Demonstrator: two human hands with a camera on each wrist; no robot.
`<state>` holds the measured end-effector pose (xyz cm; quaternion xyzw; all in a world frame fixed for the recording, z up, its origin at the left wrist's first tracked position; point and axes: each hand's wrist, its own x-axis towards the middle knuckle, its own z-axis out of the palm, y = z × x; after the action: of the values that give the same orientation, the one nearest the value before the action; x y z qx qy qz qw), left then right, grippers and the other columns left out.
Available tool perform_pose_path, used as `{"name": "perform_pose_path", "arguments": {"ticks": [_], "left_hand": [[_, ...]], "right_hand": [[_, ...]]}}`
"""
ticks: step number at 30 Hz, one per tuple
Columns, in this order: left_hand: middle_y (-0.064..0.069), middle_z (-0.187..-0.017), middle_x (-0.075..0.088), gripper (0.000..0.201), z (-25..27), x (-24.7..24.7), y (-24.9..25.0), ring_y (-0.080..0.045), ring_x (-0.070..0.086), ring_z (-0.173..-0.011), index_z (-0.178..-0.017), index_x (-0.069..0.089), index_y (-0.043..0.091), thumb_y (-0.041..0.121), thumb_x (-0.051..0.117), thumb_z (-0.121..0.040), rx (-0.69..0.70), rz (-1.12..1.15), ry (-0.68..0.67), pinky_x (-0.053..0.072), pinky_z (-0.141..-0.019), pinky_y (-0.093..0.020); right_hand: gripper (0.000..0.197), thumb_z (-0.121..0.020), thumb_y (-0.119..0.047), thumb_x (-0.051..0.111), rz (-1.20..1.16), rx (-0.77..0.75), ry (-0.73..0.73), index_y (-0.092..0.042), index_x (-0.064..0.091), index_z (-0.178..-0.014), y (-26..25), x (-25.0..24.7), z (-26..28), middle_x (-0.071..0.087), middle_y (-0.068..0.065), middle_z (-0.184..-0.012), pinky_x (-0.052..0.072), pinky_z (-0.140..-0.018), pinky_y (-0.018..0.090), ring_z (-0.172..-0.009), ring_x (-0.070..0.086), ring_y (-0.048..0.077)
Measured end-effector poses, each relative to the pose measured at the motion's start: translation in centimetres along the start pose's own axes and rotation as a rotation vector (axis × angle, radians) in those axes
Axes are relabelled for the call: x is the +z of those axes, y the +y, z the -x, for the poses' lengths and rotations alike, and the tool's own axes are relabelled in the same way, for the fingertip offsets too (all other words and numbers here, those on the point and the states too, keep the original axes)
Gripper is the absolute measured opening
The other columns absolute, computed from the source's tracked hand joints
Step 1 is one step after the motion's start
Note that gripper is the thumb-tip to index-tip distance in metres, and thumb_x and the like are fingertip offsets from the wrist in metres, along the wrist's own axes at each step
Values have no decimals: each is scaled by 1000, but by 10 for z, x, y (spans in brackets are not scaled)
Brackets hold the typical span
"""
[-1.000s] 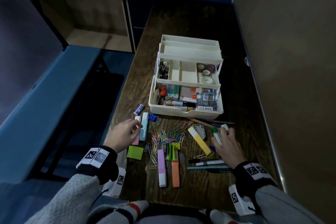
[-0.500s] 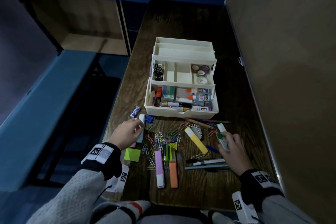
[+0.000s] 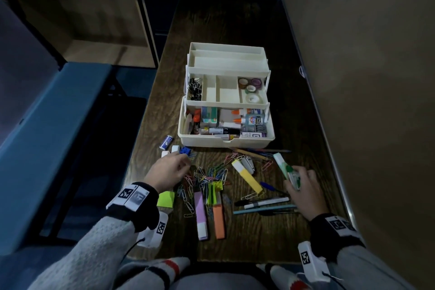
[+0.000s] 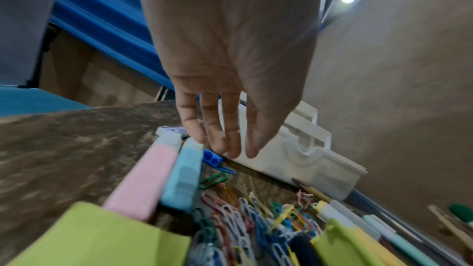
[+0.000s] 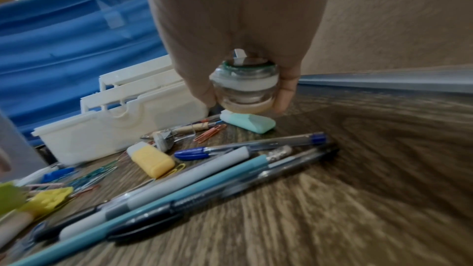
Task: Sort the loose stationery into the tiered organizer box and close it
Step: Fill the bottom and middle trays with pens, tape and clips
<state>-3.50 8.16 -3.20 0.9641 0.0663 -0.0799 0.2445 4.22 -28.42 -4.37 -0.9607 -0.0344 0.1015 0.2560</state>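
The white tiered organizer box [image 3: 226, 141] stands open at mid-table, its trays partly filled. My left hand [image 3: 186, 163] hovers with straight fingers [image 4: 231, 145] over the pink highlighter [image 4: 143, 181], the light blue highlighter [image 4: 183, 179] and a blue sharpener [image 4: 213, 159], holding nothing. My right hand [image 3: 297, 175] grips a clear, green-trimmed tape dispenser [image 5: 244, 88], lifted just above a mint highlighter [image 5: 249, 123] to the right of the paper clip pile [image 3: 207, 176].
Yellow [image 3: 247, 176], purple [image 3: 200, 214] and orange [image 3: 219, 220] highlighters, a green sticky pad [image 3: 166, 199], several pens [image 3: 263, 206] and pencils [image 3: 254, 153] lie before the box. A small eraser [image 3: 166, 142] lies at the left. A tall panel [image 3: 364, 101] borders the table's right side.
My left hand has slid forward and right over the highlighters toward the blue sharpener. My right hand has shifted slightly right with the dispenser in its grip.
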Motion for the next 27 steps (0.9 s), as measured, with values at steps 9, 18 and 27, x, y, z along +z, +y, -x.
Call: {"name": "perform_pose_path", "arguments": {"ticks": [9,18,27], "left_hand": [[1,-108,58,18,-38,12,54,-20,58,-96,-106,63,22,23,56,-90,238,-34,-97,46,-75,-31],[-7,-135,41,47,-76,47,116,-26,39,-124,-141,39,25,21,46,-94,547,-291,-178,41,-100,-41],[-12,-129,44,59,-104,78,150,-34,44,-115,-131,45,12,39,65,-83,504,-511,-209,45,-93,-46]], "right_hand": [[39,-92,-28,56,57,145,-52,-13,46,-127,19,-15,1,47,15,-121,46,-82,38,-107,51,32],[36,-94,-29,55,44,98,-157,-17,48,-128,18,-15,3,46,9,-117,49,-78,36,-100,54,27],[36,-93,-30,58,-44,23,-166,-23,49,-127,8,-13,-4,42,-1,-112,47,-76,34,-97,52,18]]}}
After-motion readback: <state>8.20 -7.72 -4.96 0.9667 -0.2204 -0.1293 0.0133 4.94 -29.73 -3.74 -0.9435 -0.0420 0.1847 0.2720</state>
